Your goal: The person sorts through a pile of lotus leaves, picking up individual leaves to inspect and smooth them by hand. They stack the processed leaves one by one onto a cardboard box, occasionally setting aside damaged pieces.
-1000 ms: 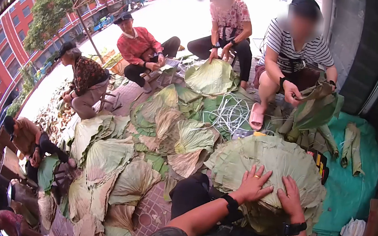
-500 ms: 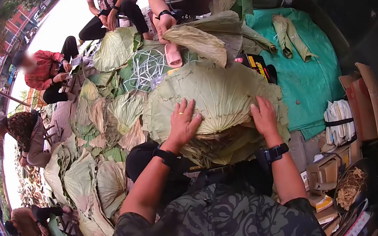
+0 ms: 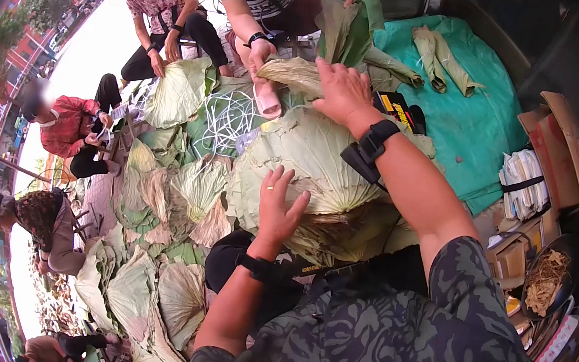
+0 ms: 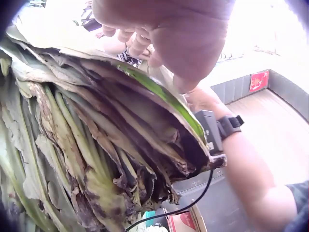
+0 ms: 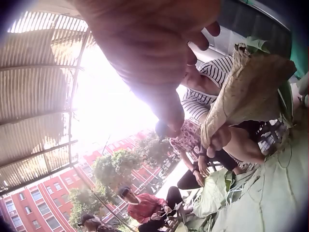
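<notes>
A thick stack of large dried lotus leaves (image 3: 337, 154) lies in front of me, its layered, browned edges (image 4: 96, 145) filling the left wrist view. My left hand (image 3: 280, 206) is over the near left part of the stack, fingers spread and nothing in them. Reaching across the far side, my right hand (image 3: 344, 96) has its fingers extended beside a folded dried leaf (image 3: 291, 74). In the right wrist view, the hand of a person in a striped shirt (image 5: 219, 137) grips that folded leaf, and my palm hangs above it.
Loose lotus leaves (image 3: 141, 286) cover the ground at left. White straps (image 3: 227, 124) lie tangled beyond the stack. Rolled leaves (image 3: 443, 58) rest on a green tarp (image 3: 474, 133) at right, near cardboard boxes (image 3: 572, 169). Several people sit around at the left and far side.
Both hands were resting on the stack; the right has moved off its right side, forward to the folded leaf. The left has lifted slightly. The view has tilted down and swung right.
</notes>
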A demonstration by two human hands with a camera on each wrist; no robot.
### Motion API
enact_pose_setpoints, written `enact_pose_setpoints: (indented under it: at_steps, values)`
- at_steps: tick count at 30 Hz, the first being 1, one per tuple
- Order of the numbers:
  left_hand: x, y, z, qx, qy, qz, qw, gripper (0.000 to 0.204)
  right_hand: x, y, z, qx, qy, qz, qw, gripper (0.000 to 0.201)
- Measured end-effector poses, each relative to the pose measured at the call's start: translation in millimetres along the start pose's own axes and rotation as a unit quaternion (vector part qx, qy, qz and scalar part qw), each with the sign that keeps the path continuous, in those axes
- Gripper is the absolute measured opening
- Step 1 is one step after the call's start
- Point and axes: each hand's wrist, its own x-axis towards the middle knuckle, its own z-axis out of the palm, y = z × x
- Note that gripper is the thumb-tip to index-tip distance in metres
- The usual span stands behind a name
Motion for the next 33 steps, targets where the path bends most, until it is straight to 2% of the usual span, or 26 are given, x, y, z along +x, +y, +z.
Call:
enact_pose_setpoints:
  at_steps: [1,2,4,5,6,8,10,12,13,14,15,16,17,18,20,21,22,23,24,25,27,28,30,31,32,33]
  values:
    - [0,1,-5,-0.01,0.007,-0.002,1.0,0.047,6,1,5,0.002,-0.152,0.073,0.986,0.035]
    - [1,0,-10,-0.021,0.015,-0.006,1.0,0.046,6,2,10,0.003,-0.152,0.072,0.986,0.035]
    - [6,-3,-17,-0.019,0.037,-0.006,0.999,0.042,-1,4,17,0.045,-0.085,0.067,0.993,0.017]
    - [11,-5,-20,-0.119,0.031,-0.065,0.99,0.041,-5,4,21,0.056,-0.043,0.04,0.997,0.012]
    - [15,-6,-21,-0.218,0.023,-0.123,0.968,0.04,-11,-1,20,0.055,-0.049,0.039,0.997,0.012]
    - [32,-1,-24,-0.385,0.015,-0.172,0.907,0.049,-24,-13,2,0.044,-0.011,-0.037,0.998,0.01]
    - [52,16,-33,-0.486,0.006,-0.268,0.832,0.06,-42,-30,-15,0.042,-0.02,-0.079,0.996,0.009]
    - [73,27,-38,-0.58,0.009,-0.345,0.738,0.053,-62,-47,-29,0.045,-0.02,-0.156,0.987,0.006]
    - [83,22,-38,-0.633,-0.035,-0.318,0.705,0.055,-73,-54,-35,0.059,-0.029,-0.193,0.979,0.006]
    - [90,20,-37,-0.677,-0.032,-0.316,0.664,0.047,-82,-60,-39,0.075,-0.038,-0.229,0.97,0.006]
    - [99,11,-32,-0.677,-0.023,-0.288,0.677,0.041,-91,-62,-42,0.074,-0.038,-0.228,0.97,0.006]
    - [103,9,-31,-0.676,-0.016,-0.26,0.69,0.035,-99,-64,-44,0.075,-0.084,-0.251,0.961,0.008]
    - [102,6,-32,-0.657,0.003,-0.269,0.704,0.025,-104,-64,-47,0.076,-0.128,-0.272,0.951,0.01]
    - [100,12,-39,-0.654,0.001,-0.269,0.707,0.025,-104,-61,-53,0.078,-0.125,-0.27,0.952,0.01]
    - [94,25,-55,-0.619,-0.003,-0.197,0.76,0.026,-99,-47,-68,0.305,-0.086,-0.165,0.934,0.021]
    - [91,33,-64,-0.635,-0.027,-0.18,0.75,0.029,-93,-37,-70,0.361,-0.041,-0.107,0.926,0.032]
    - [88,41,-75,-0.635,-0.06,-0.167,0.752,0.029,-86,-31,-82,0.394,-0.012,-0.052,0.918,0.033]
    - [86,46,-84,-0.63,-0.104,-0.153,0.755,0.03,-79,-16,-83,0.421,-0.057,-0.006,0.905,0.044]
    - [85,52,-91,-0.624,-0.148,-0.138,0.755,0.032,-71,-6,-85,0.422,-0.053,-0.005,0.905,0.044]
    - [83,63,-95,-0.623,-0.152,-0.137,0.755,0.032,-65,3,-88,0.511,-0.083,0.012,0.855,0.054]
    - [83,84,-101,-0.629,-0.225,-0.12,0.734,0.034,-59,13,-92,0.653,-0.152,0.026,0.741,0.081]
    - [83,91,-99,-0.628,-0.229,-0.12,0.734,0.034,-59,16,-89,0.653,-0.148,0.028,0.742,0.081]
    - [82,101,-93,-0.607,-0.285,-0.099,0.735,0.038,-59,16,-80,0.732,-0.197,0.003,0.653,0.084]
    - [81,103,-91,-0.61,-0.307,-0.105,0.723,0.043,-59,14,-78,0.771,-0.242,-0.035,0.588,0.085]
    - [82,104,-88,-0.609,-0.309,-0.106,0.723,0.043,-63,14,-80,0.762,-0.258,-0.036,0.592,0.08]
    - [82,102,-85,-0.603,-0.324,-0.103,0.722,0.044,-66,16,-79,0.769,-0.274,-0.036,0.576,0.07]
